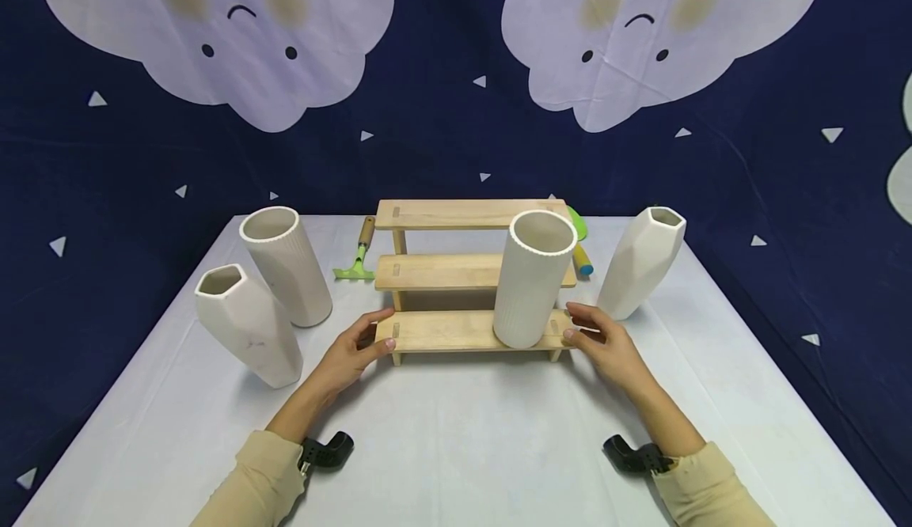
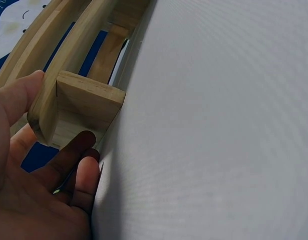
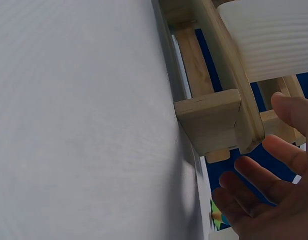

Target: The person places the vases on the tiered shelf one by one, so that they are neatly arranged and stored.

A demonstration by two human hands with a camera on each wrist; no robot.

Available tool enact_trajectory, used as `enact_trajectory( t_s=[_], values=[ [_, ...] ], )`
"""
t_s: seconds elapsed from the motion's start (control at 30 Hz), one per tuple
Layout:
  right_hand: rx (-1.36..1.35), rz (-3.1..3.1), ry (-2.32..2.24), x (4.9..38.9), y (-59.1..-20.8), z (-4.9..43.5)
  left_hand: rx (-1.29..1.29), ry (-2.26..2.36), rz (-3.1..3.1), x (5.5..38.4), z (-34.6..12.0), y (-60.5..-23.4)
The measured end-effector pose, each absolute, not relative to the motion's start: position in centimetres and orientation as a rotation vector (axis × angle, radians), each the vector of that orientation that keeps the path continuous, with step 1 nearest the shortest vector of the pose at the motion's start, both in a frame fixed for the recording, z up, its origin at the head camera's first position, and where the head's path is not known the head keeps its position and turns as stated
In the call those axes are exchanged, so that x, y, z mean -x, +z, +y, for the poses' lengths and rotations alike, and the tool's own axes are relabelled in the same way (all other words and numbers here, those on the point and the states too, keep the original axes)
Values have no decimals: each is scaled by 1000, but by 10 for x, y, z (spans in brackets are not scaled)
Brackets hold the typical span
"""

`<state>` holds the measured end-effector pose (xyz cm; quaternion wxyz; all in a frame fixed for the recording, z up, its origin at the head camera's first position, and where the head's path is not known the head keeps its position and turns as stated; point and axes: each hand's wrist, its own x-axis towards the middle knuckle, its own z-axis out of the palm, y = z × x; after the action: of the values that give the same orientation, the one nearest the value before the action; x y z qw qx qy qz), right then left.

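Note:
A three-tier wooden stand (image 1: 442,331) stands on the table, a ribbed white cylindrical vase (image 1: 529,293) upright on the right part of its lowest shelf. My left hand (image 1: 349,359) holds the left end of that shelf. In the left wrist view its thumb (image 2: 28,92) lies against the board's edge, and other fingers reach around the end and below. At the shelf's opposite end is my right hand (image 1: 607,349), fingers loosely spread. The right wrist view has its fingertips (image 3: 271,142) right at the board's corner, not wrapped around it.
Left of the stand are a faceted white vase (image 1: 252,329) and another ribbed vase (image 1: 288,270). A second faceted vase (image 1: 641,262) stands at right. A green rake (image 1: 359,258) with a wooden handle lies back left; a green-ended tool (image 1: 582,259) is partly hidden behind the stand.

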<state>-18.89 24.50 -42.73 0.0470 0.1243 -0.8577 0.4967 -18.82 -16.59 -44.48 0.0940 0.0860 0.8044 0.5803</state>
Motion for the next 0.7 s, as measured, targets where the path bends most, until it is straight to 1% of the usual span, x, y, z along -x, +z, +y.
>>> enact_trajectory(
  t_s=[0.37,0.7],
  values=[
    [-398,-2657,1498,191,-432,246,-311,1746,2378,188,-167,-446],
    [-367,-2703,1475,192,-437,249,-288,1735,2392,188,-166,-445]
  ],
)
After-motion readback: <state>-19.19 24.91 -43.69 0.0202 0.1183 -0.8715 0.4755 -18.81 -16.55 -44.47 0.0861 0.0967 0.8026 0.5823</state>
